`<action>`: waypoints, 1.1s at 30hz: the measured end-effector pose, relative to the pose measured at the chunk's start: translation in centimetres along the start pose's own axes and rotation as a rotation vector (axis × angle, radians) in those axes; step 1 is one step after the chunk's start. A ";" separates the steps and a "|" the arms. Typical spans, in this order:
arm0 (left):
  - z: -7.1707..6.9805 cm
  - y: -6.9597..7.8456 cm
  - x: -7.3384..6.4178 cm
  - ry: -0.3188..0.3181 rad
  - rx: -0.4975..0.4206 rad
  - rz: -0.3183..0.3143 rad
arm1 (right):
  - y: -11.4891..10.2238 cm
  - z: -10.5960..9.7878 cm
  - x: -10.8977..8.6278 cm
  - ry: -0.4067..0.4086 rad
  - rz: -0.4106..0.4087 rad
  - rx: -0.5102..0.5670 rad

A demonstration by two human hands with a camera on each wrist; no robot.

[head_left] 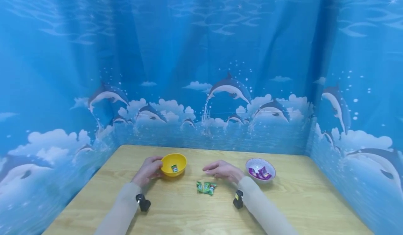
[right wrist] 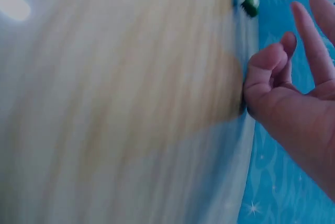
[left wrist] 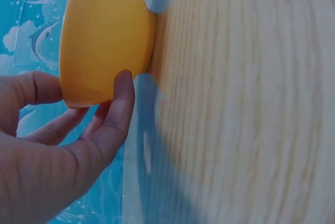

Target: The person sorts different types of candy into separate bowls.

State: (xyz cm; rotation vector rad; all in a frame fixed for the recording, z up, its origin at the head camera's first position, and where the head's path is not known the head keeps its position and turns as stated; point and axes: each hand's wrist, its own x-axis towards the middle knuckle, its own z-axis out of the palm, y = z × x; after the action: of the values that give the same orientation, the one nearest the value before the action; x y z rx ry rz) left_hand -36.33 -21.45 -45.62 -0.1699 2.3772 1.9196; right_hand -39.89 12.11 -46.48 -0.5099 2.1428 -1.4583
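Observation:
My left hand (head_left: 149,171) grips the near-left side of a yellow bowl (head_left: 181,165), which holds one small green-wrapped candy (head_left: 174,168). The left wrist view shows the thumb at the rim of the bowl (left wrist: 104,41) and the fingers against its outer wall. My right hand (head_left: 224,171) hovers low over the table with nothing visible in it. Its thumb and index finger (right wrist: 287,43) come close together, while other fingers stretch out. Just in front of it lie several green-wrapped candies (head_left: 209,188), partly visible at the top of the right wrist view.
A whitish patterned bowl (head_left: 252,162) with several purple-wrapped candies (head_left: 260,173) stands right of my right hand. All of it rests on a light wooden table (head_left: 189,214). A blue dolphin-print curtain (head_left: 189,53) encloses the back and sides.

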 end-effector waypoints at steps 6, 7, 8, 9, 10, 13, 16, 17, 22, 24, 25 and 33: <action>-0.1 0.0 -0.1 -0.017 0.007 0.002 | 0.6 -0.8 -1.2 -0.017 -0.004 -0.066; -0.2 0.0 -0.1 -0.020 0.009 0.005 | 0.6 -0.8 -1.3 -0.026 -0.009 -0.074; -0.2 0.0 -0.2 -0.023 0.010 0.009 | 0.6 -0.9 -1.5 -0.039 -0.015 -0.080; -0.2 -0.1 -0.2 -0.022 0.011 0.010 | 0.7 -0.9 -1.6 -0.050 -0.020 -0.088; -0.3 -0.1 -0.3 -0.020 0.014 0.013 | 0.7 -1.0 -1.7 -0.059 -0.022 -0.094; -0.4 -0.3 -0.4 -0.017 0.023 0.016 | 0.8 -1.0 -2.1 -0.076 -0.023 -0.116; -0.3 -0.2 -0.4 -0.014 0.035 0.005 | 0.9 -1.1 -2.4 -0.083 -0.020 -0.134; -0.2 -0.1 -0.3 -0.018 0.038 0.005 | 0.9 -1.2 -2.5 -0.084 -0.022 -0.141; -0.2 0.1 -0.2 -0.011 0.051 -0.006 | 1.0 -1.4 -2.8 -0.114 -0.018 -0.152; -0.2 0.1 -0.2 -0.008 0.050 -0.011 | 1.0 -1.4 -2.8 -0.128 -0.018 -0.150; -0.2 0.1 -0.2 -0.008 0.044 -0.014 | 1.0 -1.5 -2.8 -0.136 -0.019 -0.148; -0.2 0.2 -0.2 -0.015 0.038 -0.024 | 1.0 -1.3 -2.8 -0.185 -0.035 -0.160</action>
State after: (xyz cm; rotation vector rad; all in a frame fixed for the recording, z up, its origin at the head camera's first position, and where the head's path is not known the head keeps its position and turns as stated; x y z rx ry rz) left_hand -36.17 -21.60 -45.35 -0.1795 2.3887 1.8574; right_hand -38.45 15.05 -46.51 -0.7155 2.1210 -1.2113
